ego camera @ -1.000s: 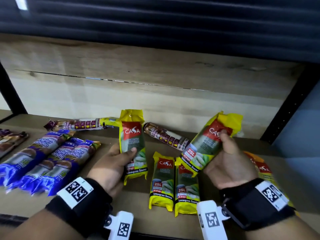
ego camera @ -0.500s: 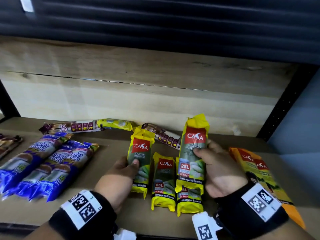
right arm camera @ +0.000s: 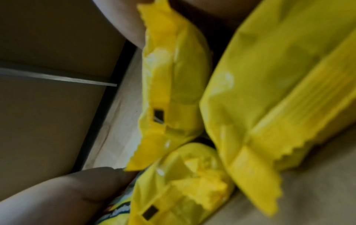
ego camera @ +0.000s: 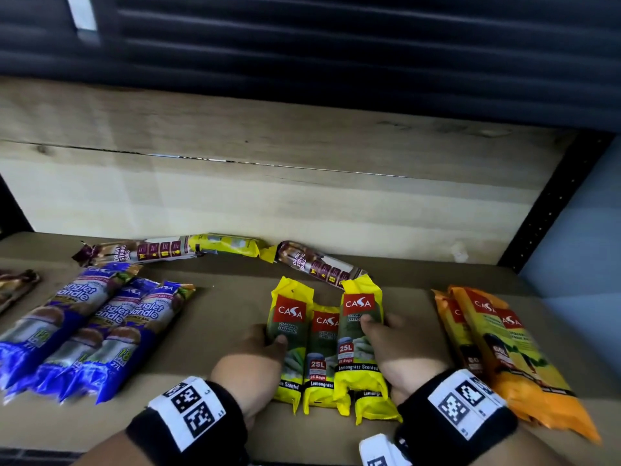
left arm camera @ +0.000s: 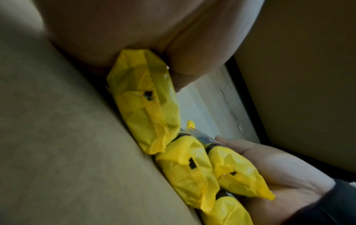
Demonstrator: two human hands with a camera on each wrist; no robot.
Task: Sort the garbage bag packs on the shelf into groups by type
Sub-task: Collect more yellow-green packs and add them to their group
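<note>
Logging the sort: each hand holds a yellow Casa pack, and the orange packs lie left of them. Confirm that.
Not quite. The head view shows the orange packs to the right of the yellow Casa packs; the blue packs lie left. Left hand and right hand each hold one.

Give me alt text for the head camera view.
Two hands, left and right, each grip a yellow plastic garbage bag pack among others on a shelf, between blue packs and orange packs.

Left hand (ego camera: 255, 361) and right hand (ego camera: 400, 351) low, side by side, fingers curled gripping; black wristbands.
</note>
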